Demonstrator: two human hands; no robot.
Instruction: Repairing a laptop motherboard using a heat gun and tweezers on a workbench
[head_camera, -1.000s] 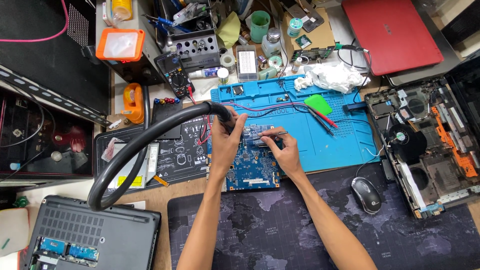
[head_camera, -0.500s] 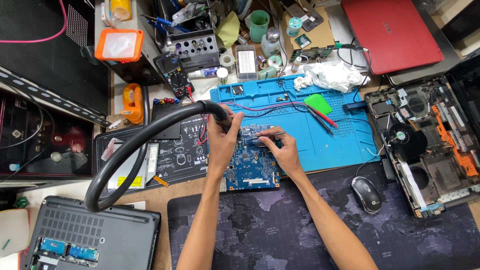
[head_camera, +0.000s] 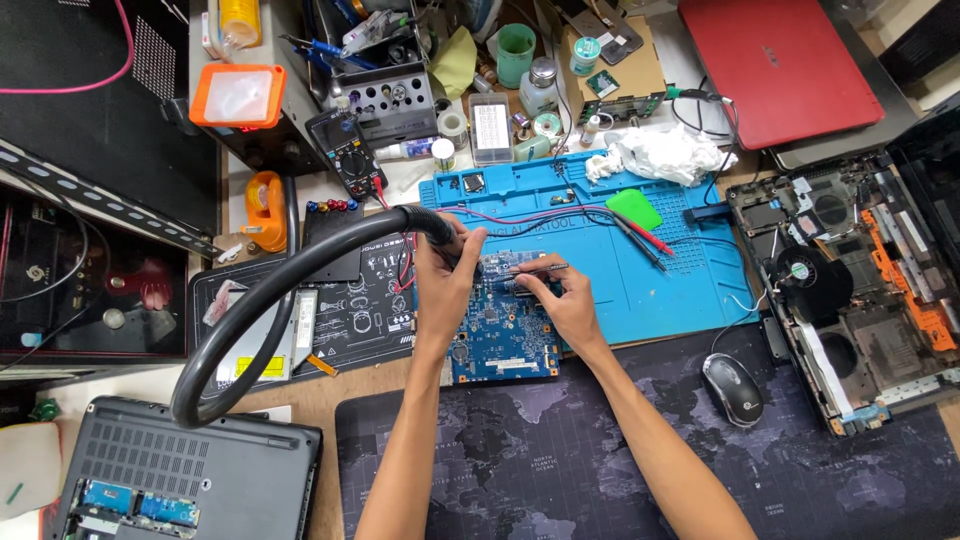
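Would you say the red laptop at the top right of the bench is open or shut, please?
Shut. The red laptop lies flat with its lid down; only the plain red cover shows, no screen or keyboard.

— How many laptops lay about the bench?
— Three: a red one (head_camera: 775, 65), a grey one (head_camera: 185, 480) and an opened one (head_camera: 860, 290).
— Circuit boards? Mice?
— One blue board (head_camera: 500, 335), one mouse (head_camera: 733, 389).
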